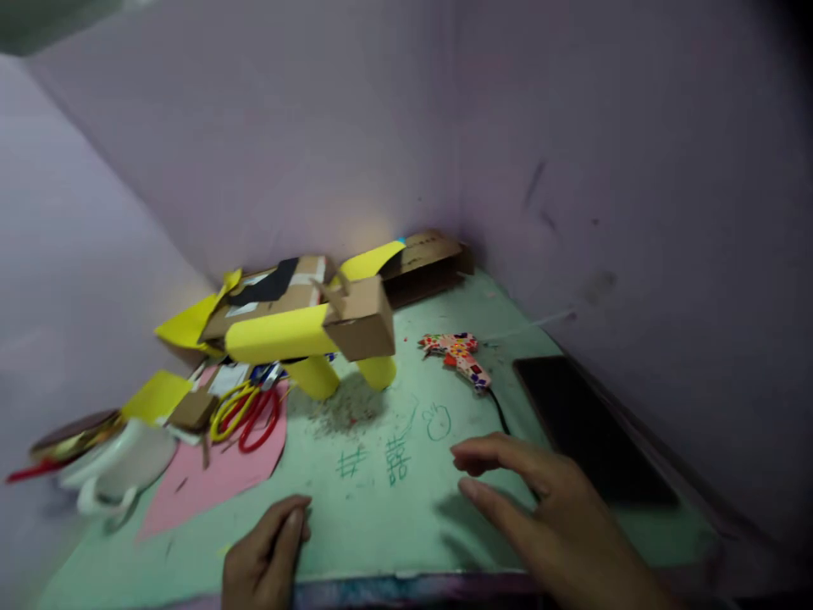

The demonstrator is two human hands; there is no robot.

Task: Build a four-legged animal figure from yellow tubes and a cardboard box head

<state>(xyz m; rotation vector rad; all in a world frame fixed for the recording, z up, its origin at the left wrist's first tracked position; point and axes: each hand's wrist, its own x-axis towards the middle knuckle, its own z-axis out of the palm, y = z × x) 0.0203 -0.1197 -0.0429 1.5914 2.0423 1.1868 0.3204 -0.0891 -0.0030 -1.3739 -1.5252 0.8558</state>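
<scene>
My left hand [265, 555] rests at the table's front edge, fingers curled with the thumb against them and nothing visible in them. My right hand [539, 504] hovers over the tabletop at the right, thumb and fingers apart and holding nothing. Beyond my hands stands a model with a yellow paper tube body [278, 334], a cardboard box head [362, 320] and yellow tube legs [316, 378]. A flower-patterned glue gun [458, 352] lies to its right, its cord running toward my right hand.
Yellow scissors [222, 413] and red scissors [277, 422] lie on pink paper [216, 474]. A white mug [136, 462] is at the left. Cardboard boxes [432, 250] stand against the wall. A flat black panel [590, 432] lies right. Crumbs [346, 407] are scattered by the model.
</scene>
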